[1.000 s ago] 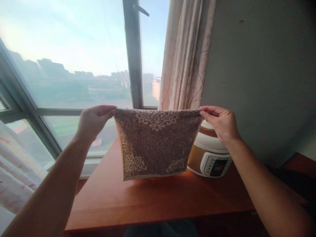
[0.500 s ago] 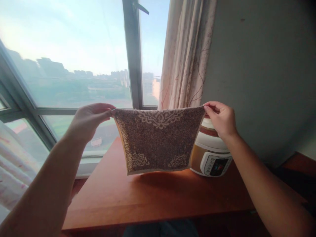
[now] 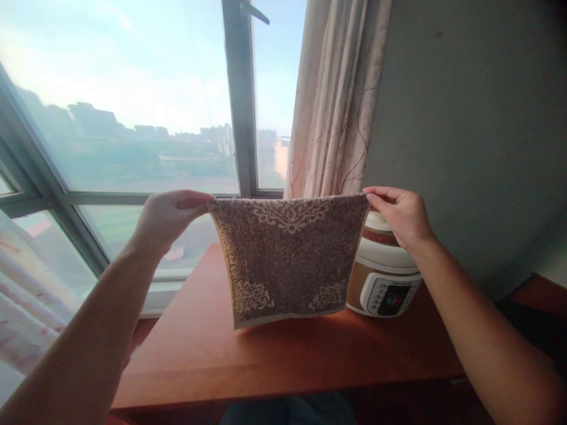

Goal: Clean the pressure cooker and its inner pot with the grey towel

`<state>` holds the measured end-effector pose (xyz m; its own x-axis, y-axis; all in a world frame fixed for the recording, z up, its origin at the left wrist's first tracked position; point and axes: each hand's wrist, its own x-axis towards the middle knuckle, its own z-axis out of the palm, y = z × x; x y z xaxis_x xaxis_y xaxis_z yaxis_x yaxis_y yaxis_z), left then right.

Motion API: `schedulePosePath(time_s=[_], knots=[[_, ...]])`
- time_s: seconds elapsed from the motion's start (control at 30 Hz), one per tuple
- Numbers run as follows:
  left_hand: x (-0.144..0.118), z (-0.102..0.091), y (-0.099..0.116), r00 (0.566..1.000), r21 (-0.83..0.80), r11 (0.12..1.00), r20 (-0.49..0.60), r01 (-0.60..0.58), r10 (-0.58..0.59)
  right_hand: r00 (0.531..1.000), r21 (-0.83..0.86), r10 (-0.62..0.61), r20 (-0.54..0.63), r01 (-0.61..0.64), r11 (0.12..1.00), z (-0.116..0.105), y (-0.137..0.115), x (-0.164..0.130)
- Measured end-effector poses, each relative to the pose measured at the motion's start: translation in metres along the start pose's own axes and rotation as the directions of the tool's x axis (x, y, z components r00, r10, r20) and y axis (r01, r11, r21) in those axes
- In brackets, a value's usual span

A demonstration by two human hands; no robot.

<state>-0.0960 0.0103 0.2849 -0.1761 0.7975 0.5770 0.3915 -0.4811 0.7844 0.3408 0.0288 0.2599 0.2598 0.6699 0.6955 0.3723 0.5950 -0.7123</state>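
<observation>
I hold a small brown towel [image 3: 287, 260] with pale ornamental patterns stretched flat in the air above a reddish wooden table [image 3: 221, 360]. My left hand [image 3: 166, 218] pinches its upper left corner. My right hand [image 3: 401, 215] pinches its upper right corner. The towel hangs down folded, and its lower edge floats just over the tabletop. It hides part of the cooker behind it.
A white and gold electric cooker [image 3: 383, 277] stands on the table at the back right, against a grey wall [image 3: 465, 130]. A beige curtain [image 3: 336, 100] hangs beside a large window [image 3: 128, 106]. Pale patterned fabric [image 3: 26, 301] lies at the left.
Both hands and the towel shifted slightly to the right and stay at about the same height. The towel remains stretched between the same two corners.
</observation>
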Motion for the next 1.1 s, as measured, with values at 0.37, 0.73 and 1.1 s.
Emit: schedulePosePath(time_s=[0.37, 0.73, 1.1], knots=[[0.004, -0.001, -0.003, 0.978, 0.233, 0.968, -0.160, -0.095, 0.134, 0.980, -0.308, -0.190, 0.058, 0.199, 0.930, 0.000, -0.013, -0.002], [0.003, 0.004, 0.015, 0.994, -0.059, 0.993, -0.030, 0.099, -0.101, 0.995, -0.191, 0.020, 0.096, -0.001, 0.982, 0.001, -0.021, -0.003], [-0.004, 0.066, 0.027, 0.918, -0.434, 0.822, 0.308, 0.370, -0.250, 0.852, 0.108, 0.449, 0.269, -0.490, 0.865, 0.039, -0.072, -0.014]])
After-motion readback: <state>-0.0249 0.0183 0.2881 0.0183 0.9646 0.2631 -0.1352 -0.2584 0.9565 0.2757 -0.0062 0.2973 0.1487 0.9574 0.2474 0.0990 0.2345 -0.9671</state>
